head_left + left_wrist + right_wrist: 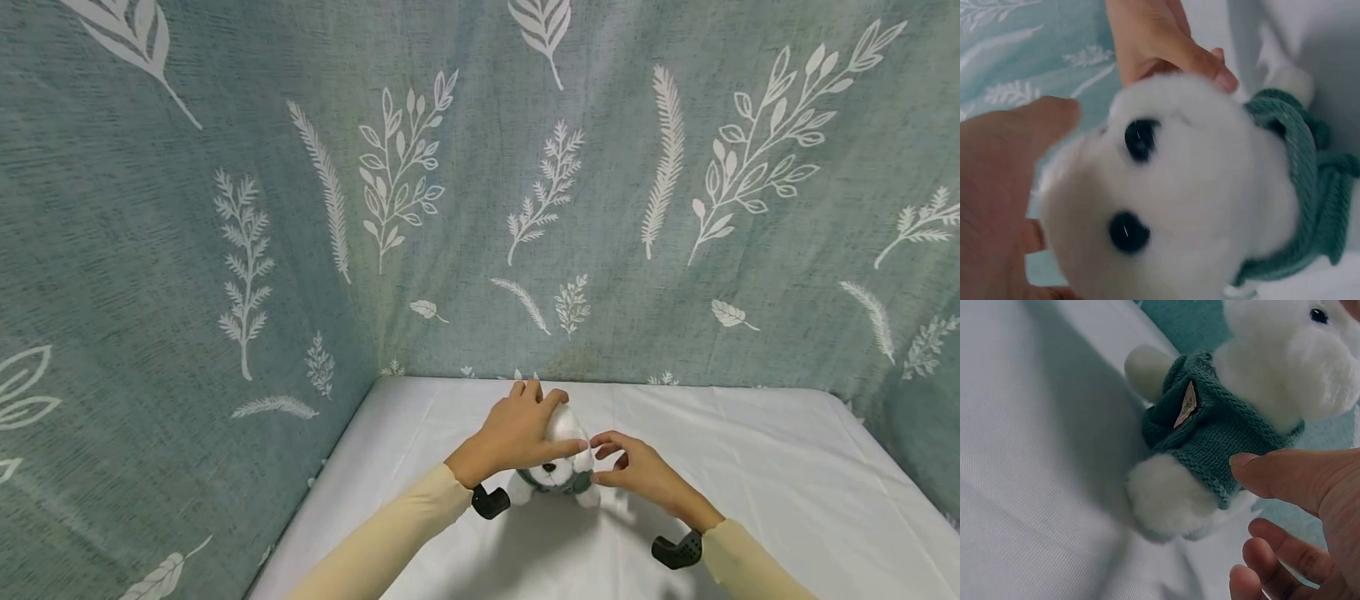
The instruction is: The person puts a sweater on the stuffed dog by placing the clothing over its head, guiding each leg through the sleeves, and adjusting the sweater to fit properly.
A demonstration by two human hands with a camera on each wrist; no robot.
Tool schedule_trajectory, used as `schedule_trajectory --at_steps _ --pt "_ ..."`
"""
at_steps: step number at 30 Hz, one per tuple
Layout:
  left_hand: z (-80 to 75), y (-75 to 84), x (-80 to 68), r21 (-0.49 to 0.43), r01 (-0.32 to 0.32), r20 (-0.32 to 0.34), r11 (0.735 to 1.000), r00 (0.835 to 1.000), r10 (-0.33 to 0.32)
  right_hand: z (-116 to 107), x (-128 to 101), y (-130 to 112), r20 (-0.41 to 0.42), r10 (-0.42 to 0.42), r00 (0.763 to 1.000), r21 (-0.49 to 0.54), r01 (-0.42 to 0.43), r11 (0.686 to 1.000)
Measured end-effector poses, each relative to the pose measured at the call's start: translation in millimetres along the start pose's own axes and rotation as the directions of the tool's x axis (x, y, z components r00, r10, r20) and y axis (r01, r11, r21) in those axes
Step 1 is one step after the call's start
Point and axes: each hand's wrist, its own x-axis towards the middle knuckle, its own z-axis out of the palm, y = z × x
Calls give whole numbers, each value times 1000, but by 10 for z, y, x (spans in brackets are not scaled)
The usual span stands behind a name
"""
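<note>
A white plush toy (564, 423) in a green knitted sweater (1229, 431) stands on the white table. Its dark eyes (1141, 140) show in the left wrist view, and a small pale label (1187, 405) sits on the sweater. My left hand (513, 433) is spread around the toy's head, thumb in front and fingers toward the back; whether they press on it is unclear. At the toy's other side, my right hand (641, 475) has its thumb at the sweater and the other fingers loosely bent, apart from the toy.
The white-covered table (750, 467) extends around the toy. Green-blue fabric with white leaf prints (465, 208) hangs behind the table and along its left side. A black wrist device (491, 502) is on the left wrist, another (677, 550) on the right.
</note>
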Motion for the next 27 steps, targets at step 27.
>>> schedule_trajectory --at_steps 27 --pt "-1 -200 111 -229 -231 112 946 959 262 -36 -22 7 -20 -17 1000 6 17 1000"
